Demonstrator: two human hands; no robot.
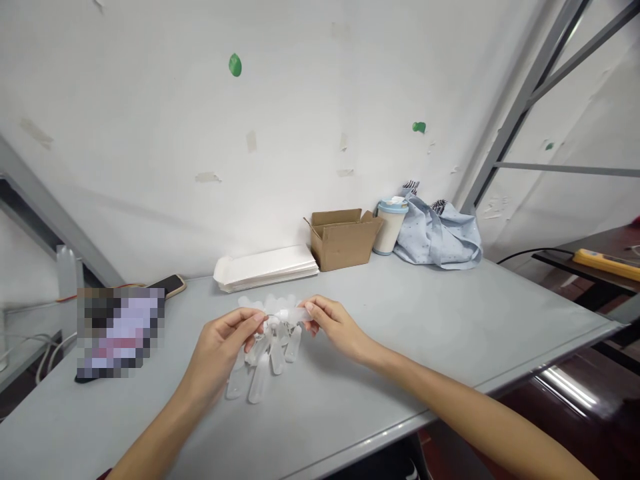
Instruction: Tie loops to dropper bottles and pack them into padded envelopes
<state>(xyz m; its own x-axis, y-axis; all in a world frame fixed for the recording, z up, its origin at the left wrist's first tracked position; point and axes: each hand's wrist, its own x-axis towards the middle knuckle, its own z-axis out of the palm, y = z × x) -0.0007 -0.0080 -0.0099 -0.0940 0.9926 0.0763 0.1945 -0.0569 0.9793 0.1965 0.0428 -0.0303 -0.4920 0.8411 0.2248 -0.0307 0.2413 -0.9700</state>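
1. The left hand (225, 333) was pinched almost closed: thumb & fingertips had hold of a thin dark strand (271, 315), too small to tell if wire or thread
2. The right hand (336, 328) was pinched too, thumb on top & fingers under, w/ a frosty clear plastic piece (296, 314) in its grip
3. That piece lay sideways btwn both hands, just over the loose pile of frosty round-ended plastic bits (277, 353); prob held so its white end faced the L fingers & both hands could work close
4. The pile sat on the smooth gray table (400, 327) right by the hands, prob b/c it was easy to grab from there
5. The flat white stack (267, 265), open brown cardboard box (347, 245), pale cup w/ a blue lid (390, 230) & light blue cloth bag (440, 237) stood in a row near the white wall (290, 100), prob to give the hands more room
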